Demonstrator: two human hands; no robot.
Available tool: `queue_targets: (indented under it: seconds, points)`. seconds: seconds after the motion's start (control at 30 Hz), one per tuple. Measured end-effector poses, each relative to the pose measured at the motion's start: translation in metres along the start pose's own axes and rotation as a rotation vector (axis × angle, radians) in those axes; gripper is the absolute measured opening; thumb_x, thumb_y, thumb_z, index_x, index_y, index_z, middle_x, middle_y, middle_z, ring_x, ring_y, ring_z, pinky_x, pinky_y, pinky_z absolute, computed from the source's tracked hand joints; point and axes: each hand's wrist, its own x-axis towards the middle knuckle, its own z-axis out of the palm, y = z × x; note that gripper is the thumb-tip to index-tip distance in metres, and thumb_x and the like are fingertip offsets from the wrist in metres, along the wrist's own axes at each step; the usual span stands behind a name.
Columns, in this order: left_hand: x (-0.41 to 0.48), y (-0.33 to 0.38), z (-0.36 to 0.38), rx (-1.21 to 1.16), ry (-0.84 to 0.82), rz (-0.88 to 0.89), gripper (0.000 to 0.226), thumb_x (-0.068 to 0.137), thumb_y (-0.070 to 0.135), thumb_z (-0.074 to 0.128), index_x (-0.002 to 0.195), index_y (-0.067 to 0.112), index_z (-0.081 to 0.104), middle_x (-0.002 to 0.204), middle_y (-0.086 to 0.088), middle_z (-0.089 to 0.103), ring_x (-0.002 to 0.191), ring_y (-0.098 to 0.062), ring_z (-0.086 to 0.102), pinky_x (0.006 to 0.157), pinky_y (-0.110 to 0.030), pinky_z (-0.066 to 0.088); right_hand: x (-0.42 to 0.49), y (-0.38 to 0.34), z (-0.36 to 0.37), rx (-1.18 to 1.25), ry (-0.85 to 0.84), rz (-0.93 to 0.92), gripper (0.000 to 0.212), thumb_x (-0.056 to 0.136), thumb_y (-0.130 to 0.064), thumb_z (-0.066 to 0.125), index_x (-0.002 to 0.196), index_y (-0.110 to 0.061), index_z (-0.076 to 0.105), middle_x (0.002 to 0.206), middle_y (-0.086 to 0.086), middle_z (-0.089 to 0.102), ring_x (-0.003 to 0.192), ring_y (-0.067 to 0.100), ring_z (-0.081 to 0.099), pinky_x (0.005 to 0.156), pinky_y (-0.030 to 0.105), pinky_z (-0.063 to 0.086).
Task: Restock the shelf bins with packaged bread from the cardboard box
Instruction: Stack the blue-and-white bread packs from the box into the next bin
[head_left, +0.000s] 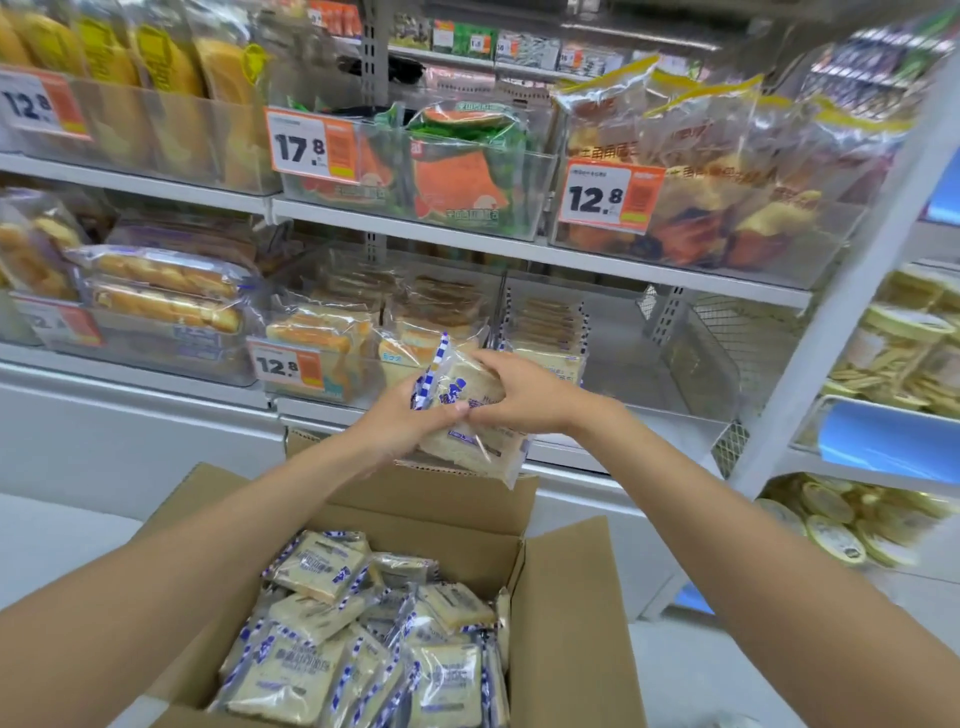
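Cardboard box (571, 597) open, flaps out, bread packs (322, 660) piled inside. Above box: left hand (402, 423) grips one pack (483, 449) by striped edge; right hand (524, 395) curls over top, likely squaring it for slotting. Beyond box, right: half-filled shelf bin (649, 364), probable target.

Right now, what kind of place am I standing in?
Probably a grocery or convenience store aisle: orange price tags hang on clear shelf bins, and the left hand and right hand grip a bread pack above a cardboard box.
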Motion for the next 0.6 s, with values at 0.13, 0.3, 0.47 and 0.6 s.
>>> queue_targets:
  seconds: [0.13,0.3,0.47,0.6]
  points:
    - [0.048,0.027,0.012,0.182,0.042,0.219,0.073,0.073,0.05,0.076,0.134,0.022,0.047,0.122,0.01,0.062,0.111,-0.006,0.059,0.097,-0.026,0.048,0.002,0.032,-0.047,-0.3,0.307,-0.053,0.044,0.082,-0.026,0.067,0.123,-0.017,0.054,0.114,0.008,0.055,0.107,0.028,0.049,0.092,0.045,0.042]
    - [0.099,0.018,0.017,0.486,0.208,0.279,0.06,0.087,0.04,0.068,0.139,0.023,0.043,0.139,0.001,0.051,0.127,-0.016,0.047,0.108,-0.041,0.041,0.029,0.095,-0.08,-0.58,0.269,0.126,0.047,0.087,-0.026,0.061,0.131,-0.019,0.047,0.12,0.01,0.049,0.113,0.031,0.045,0.091,0.042,0.038]
    - [0.122,-0.01,0.018,0.792,0.161,0.327,0.059,0.088,0.041,0.067,0.14,0.026,0.043,0.14,0.004,0.051,0.128,-0.021,0.044,0.108,-0.048,0.037,0.073,0.134,-0.04,-0.38,0.009,0.232,0.067,0.081,-0.034,0.073,0.138,-0.015,0.045,0.135,0.011,0.05,0.122,0.029,0.048,0.098,0.033,0.039]
    - [0.129,-0.021,0.016,0.778,0.18,0.349,0.053,0.086,0.042,0.068,0.134,0.03,0.05,0.138,0.008,0.053,0.129,-0.019,0.043,0.109,-0.047,0.035,0.082,0.146,-0.026,-0.089,-0.035,0.28,0.073,0.08,-0.035,0.077,0.141,-0.011,0.045,0.142,0.004,0.049,0.126,0.02,0.049,0.097,0.025,0.038]
